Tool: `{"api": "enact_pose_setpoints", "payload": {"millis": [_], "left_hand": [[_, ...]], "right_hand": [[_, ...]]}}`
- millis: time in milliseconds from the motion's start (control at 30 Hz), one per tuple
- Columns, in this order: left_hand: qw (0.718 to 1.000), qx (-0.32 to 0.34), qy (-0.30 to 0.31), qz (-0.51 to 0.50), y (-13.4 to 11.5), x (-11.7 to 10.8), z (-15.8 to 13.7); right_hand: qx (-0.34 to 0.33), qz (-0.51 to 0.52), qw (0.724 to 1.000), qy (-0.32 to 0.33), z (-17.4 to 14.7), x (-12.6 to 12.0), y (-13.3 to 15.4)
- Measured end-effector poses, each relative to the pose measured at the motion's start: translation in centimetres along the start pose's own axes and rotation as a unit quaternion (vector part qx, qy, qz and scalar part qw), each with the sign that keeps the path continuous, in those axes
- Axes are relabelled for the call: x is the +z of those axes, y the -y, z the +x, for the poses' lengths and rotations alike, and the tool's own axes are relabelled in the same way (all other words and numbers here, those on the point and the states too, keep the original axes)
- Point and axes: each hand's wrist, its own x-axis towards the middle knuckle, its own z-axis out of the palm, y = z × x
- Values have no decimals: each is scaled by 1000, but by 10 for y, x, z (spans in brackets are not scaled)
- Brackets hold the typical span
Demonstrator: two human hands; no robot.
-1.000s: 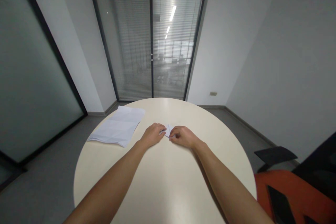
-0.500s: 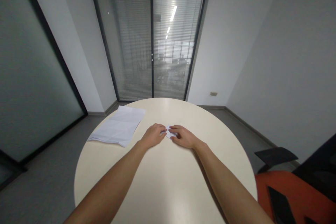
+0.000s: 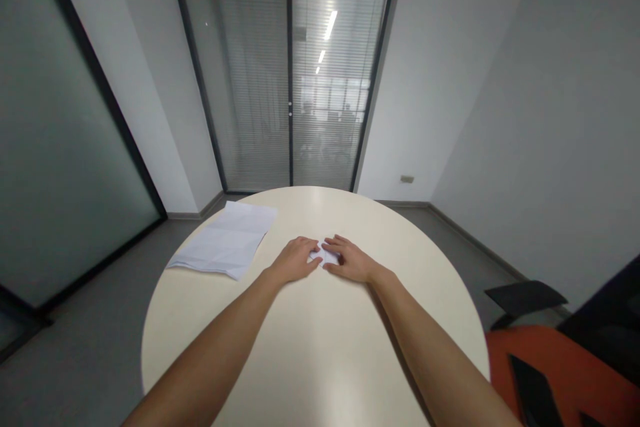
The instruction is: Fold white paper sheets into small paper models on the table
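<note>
Fingers [image 3: 309,245] on my left hand [image 3: 293,260] sit part-open at the nine o'clock edge of a small white paper [image 3: 330,256], my right hand [image 3: 354,263] about the same at three; can't tell from this feed if either really pinches it. Paper's on the counter [image 3: 320,340], off toward twelve. Imo uneven pressure could skew or crease it, since it looks light and my hands hide its edges. Can't spot any containers. Bigger white sheets [image 3: 227,239] at ten, orange chair [image 3: 575,363] at four.
</note>
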Motion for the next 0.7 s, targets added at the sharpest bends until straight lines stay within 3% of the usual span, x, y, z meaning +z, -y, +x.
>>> {"api": "enact_pose_setpoints", "payload": {"millis": [433,700], "left_hand": [[999,31,19,-17,-2,-1,-1],[999,17,34,-19,0,-1,-2]], "right_hand": [[-9,19,1000,17,0,-3,2],[-9,40,999,4,0,-3,3]]}}
